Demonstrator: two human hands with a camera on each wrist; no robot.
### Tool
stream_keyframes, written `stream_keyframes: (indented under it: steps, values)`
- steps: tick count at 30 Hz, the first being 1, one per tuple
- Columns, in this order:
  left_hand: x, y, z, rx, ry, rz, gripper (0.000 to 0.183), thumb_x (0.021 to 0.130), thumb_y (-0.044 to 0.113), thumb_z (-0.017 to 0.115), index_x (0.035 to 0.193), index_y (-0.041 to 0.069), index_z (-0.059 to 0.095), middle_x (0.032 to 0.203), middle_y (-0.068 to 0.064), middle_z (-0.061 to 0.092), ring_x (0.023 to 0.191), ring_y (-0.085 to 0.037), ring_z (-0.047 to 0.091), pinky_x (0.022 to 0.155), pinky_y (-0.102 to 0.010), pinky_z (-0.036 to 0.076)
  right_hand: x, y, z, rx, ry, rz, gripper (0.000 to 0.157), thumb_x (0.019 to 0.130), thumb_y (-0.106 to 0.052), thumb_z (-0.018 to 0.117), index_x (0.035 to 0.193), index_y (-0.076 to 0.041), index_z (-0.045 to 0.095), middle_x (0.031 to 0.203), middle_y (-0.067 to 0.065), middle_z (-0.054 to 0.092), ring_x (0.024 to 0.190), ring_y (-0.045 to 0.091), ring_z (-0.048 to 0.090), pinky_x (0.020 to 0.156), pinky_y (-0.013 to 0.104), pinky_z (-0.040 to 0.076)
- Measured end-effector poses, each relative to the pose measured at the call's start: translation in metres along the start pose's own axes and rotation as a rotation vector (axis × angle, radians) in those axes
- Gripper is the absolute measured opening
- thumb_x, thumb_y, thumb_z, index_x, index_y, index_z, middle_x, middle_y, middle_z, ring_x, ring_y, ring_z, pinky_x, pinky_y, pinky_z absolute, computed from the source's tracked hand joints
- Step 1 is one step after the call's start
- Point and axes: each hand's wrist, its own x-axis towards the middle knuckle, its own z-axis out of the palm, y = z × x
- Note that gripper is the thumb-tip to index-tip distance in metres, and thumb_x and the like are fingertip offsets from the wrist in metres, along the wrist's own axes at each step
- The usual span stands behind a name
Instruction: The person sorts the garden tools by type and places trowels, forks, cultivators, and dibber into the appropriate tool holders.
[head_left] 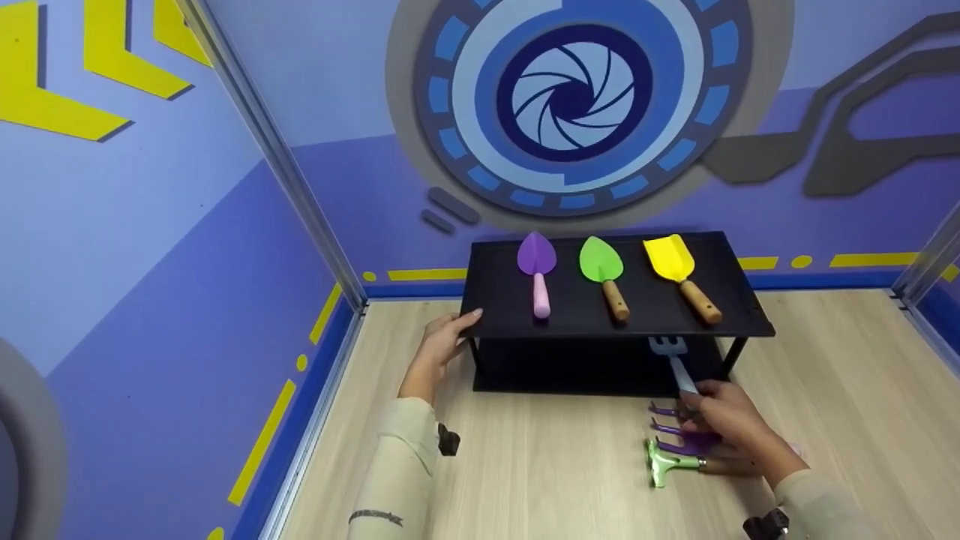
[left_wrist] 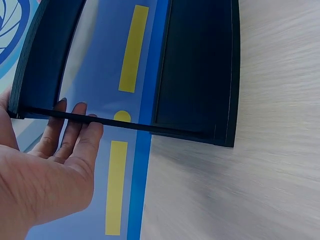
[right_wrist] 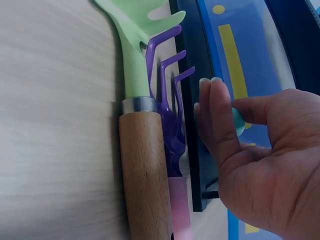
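My left hand [head_left: 439, 349] holds the left front corner of a two-tier black shelf [head_left: 502, 300], thumb on the upper board and fingers below beside the thin post [left_wrist: 125, 124]. My right hand [head_left: 731, 420] pinches a light blue garden fork [head_left: 681, 371] by its handle. The fork's tines reach under the upper board, over the right part of the lower tier [head_left: 555, 367]. Only a small teal bit of the handle [right_wrist: 239, 122] shows between thumb and fingers in the right wrist view. Below that hand lie a purple hand rake [right_wrist: 172, 130] with a pink handle and a green hand rake [right_wrist: 135, 65] with a wooden handle.
On the upper board lie a purple trowel [head_left: 536, 259], a green trowel [head_left: 601, 261] and a yellow scoop [head_left: 670, 259], handles toward me. The shelf stands on a light wooden table [head_left: 525, 465], close to the printed blue back wall [head_left: 345, 195]. Another wall rises at left.
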Motion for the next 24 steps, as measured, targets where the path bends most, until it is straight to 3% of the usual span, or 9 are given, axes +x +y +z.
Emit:
stream_keyframes:
  steps: [9,17,24]
  values:
    - [-0.0025,-0.0006,0.0010,-0.006,0.003,-0.009,0.065,0.095,0.046,0.079,0.142,0.003,0.063,0.154,-0.014,0.061,0.154,-0.031,0.049,0.131,-0.046,0.041,0.0048,0.0049,-0.0041,0.018,-0.014,-0.019,0.061,0.109,-0.028,0.062,0.146,0.017,0.043,0.109,0.015,0.073,0.081,0.015,0.072,0.069,0.028,0.066]
    - [-0.0019,0.0004,0.0000,0.013,0.004,-0.014,0.070,0.094,0.047,0.080,0.146,0.004,0.061,0.155,-0.013,0.060,0.153,-0.030,0.050,0.130,-0.047,0.042,0.0048,0.0077,-0.0058,0.023,-0.075,-0.028,0.065,0.104,-0.009,0.065,0.151,0.022,0.031,0.109,0.018,0.074,0.084,0.013,0.072,0.072,0.027,0.066]
    - [-0.0028,0.0030,-0.0003,0.018,0.005,-0.016,0.074,0.095,0.047,0.080,0.150,0.002,0.057,0.157,-0.014,0.058,0.155,-0.031,0.047,0.130,-0.047,0.042,0.0091,0.0060,-0.0016,0.024,-0.068,-0.022,0.046,0.107,-0.013,0.063,0.135,0.018,0.046,0.095,0.012,0.074,0.074,0.013,0.071,0.067,0.029,0.066]
